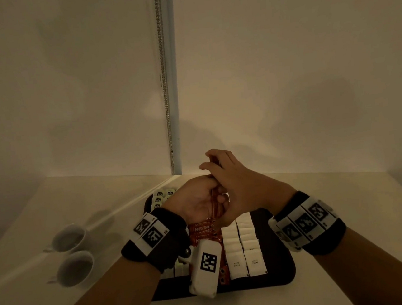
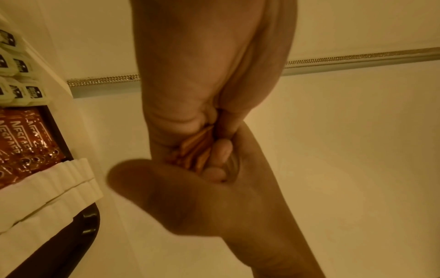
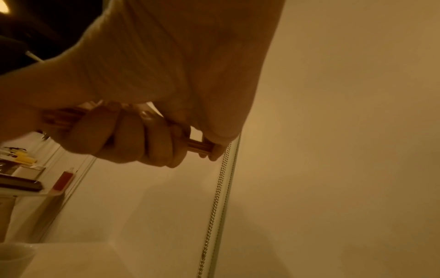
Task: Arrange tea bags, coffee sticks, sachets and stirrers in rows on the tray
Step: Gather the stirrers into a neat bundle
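Over the dark tray (image 1: 279, 268) both hands hold a bundle of brown wooden stirrers (image 1: 214, 195), tilted away from me. My left hand (image 1: 199, 197) grips its lower half with curled fingers. At the upper end my right hand (image 1: 227, 179) pinches the bundle. The left wrist view shows the stirrers' ends (image 2: 190, 154) between both hands. In the right wrist view the stirrers (image 3: 200, 145) poke out of the left hand's fingers (image 3: 123, 137). On the tray lie tea bags (image 1: 161, 196) at the far left, red coffee sticks (image 1: 203, 229) in the middle and white sugar sachets (image 1: 242, 247) to their right.
Two white cups (image 1: 67, 238) (image 1: 75, 267) stand on the counter left of the tray. Walls meet in a corner right behind the tray, with a bead chain (image 1: 164, 81) hanging there. A strip of the tray's right side is bare.
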A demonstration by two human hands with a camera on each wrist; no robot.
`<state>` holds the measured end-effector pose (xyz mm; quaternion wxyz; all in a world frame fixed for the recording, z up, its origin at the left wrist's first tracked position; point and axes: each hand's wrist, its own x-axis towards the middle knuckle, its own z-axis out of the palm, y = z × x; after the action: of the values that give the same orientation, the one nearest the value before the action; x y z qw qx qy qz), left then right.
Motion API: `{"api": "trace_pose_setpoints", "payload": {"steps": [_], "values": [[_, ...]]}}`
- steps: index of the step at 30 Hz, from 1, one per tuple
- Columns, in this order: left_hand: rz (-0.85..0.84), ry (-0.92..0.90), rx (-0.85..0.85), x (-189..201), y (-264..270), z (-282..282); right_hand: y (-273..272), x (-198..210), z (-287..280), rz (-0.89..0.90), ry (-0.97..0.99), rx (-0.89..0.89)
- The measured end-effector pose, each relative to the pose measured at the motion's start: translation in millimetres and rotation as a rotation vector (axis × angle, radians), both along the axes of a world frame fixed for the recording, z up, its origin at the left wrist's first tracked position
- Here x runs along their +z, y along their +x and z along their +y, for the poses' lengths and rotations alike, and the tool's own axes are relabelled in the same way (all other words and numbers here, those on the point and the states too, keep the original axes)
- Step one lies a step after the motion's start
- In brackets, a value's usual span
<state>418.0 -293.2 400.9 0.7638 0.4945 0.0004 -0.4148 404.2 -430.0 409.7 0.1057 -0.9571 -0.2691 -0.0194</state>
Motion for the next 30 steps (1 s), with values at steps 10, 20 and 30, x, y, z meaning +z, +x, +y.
{"api": "trace_pose_setpoints", "payload": {"steps": [10, 20, 30], "values": [[-0.037, -0.035, -0.052, 3.9, -2.4, 2.8, 4.1, -2.0, -2.6, 0.619, 1.143, -0.426], [-0.079, 0.067, -0.064, -10.6, -17.0, -6.0, 1.2, -19.5, 8.6, 0.721, 1.422, -0.488], [-0.302, 0.449, -0.117, -58.4, -30.2, 50.3, 25.1, -75.0, -57.6, 0.746, 1.364, -0.866]]}}
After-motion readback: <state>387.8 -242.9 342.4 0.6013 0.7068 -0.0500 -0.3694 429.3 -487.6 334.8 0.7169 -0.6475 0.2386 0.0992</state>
